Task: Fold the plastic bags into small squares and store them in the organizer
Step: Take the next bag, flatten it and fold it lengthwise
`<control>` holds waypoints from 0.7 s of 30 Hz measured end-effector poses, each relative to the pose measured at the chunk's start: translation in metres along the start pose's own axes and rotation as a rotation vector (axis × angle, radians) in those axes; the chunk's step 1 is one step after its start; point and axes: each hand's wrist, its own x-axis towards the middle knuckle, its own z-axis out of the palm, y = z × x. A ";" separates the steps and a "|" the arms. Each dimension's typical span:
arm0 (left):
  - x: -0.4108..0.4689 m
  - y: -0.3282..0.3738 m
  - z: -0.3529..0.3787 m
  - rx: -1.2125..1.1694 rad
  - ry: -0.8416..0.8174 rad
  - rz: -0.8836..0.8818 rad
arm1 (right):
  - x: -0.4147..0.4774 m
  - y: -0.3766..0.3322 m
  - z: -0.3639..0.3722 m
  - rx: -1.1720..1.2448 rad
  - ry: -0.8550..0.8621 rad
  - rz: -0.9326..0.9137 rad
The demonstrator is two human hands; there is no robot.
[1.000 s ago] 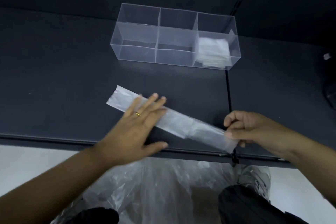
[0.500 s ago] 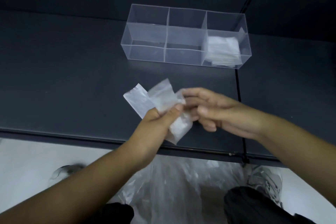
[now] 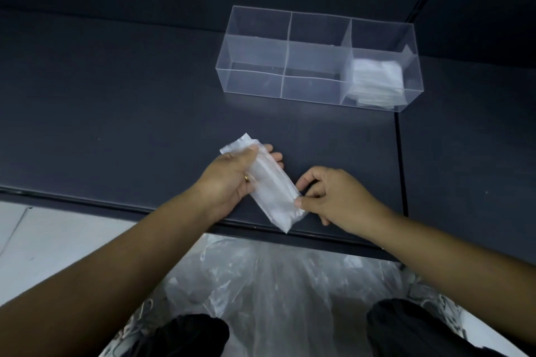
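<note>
Left hand [image 3: 229, 180] is gripping the upper end of the folded plastic bag [image 3: 269, 185], thumb lying on top, fingers curling underneath; a ring [image 3: 246, 178] is showing on one finger. Right hand [image 3: 333, 197] is pinching the lower end of the same bag between thumb and forefinger, with the other fingers curling in. The bag is folded into a long narrow strip and is slanting from centre-left down toward the lower centre of the frame, over the near edge of the dark desk [image 3: 116, 110]. Cannot tell whether it is touching the desk.

The clear organizer [image 3: 290, 46] is sitting on the desk in the upper right of the frame, well apart from both hands. It is showing three compartments side by side. A stack of folded bags [image 3: 377, 81] is lying in the rightmost compartment, against its front wall.

Loose clear plastic bags [image 3: 275, 284] are lying crumpled at the bottom centre of the frame, below the desk edge, between the person's dark-clad knees.
</note>
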 end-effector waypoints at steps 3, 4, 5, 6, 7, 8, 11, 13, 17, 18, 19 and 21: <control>0.011 0.016 -0.008 0.038 0.121 0.037 | 0.002 0.000 0.001 0.050 0.018 0.030; 0.013 0.020 -0.009 0.043 0.160 0.062 | 0.002 0.000 0.001 0.071 0.009 0.039; 0.014 0.022 -0.011 0.054 0.200 0.100 | 0.002 -0.001 0.000 0.088 0.000 0.047; 0.013 0.023 -0.012 0.081 0.249 0.160 | 0.003 -0.001 -0.001 0.101 -0.005 0.053; 0.010 0.022 -0.014 0.166 0.318 0.261 | 0.003 -0.001 -0.001 0.109 -0.004 0.060; 0.005 0.019 -0.018 0.361 0.424 0.423 | 0.004 -0.002 -0.002 0.115 -0.002 0.068; -0.022 0.000 -0.014 1.102 0.418 1.022 | 0.006 -0.004 -0.002 0.120 0.005 0.096; -0.039 -0.028 -0.003 1.311 0.082 1.134 | 0.009 -0.006 -0.001 0.113 0.010 0.103; -0.053 -0.070 -0.004 1.521 -0.123 0.986 | 0.010 -0.010 -0.001 0.110 0.006 0.119; -0.054 -0.072 -0.008 1.527 -0.097 0.957 | 0.009 -0.011 -0.001 0.125 0.004 0.129; -0.054 -0.072 -0.011 1.515 -0.073 0.945 | 0.008 -0.012 -0.003 0.146 0.002 0.147; -0.050 -0.069 -0.012 1.463 -0.032 0.976 | 0.006 -0.015 -0.006 0.199 -0.020 0.197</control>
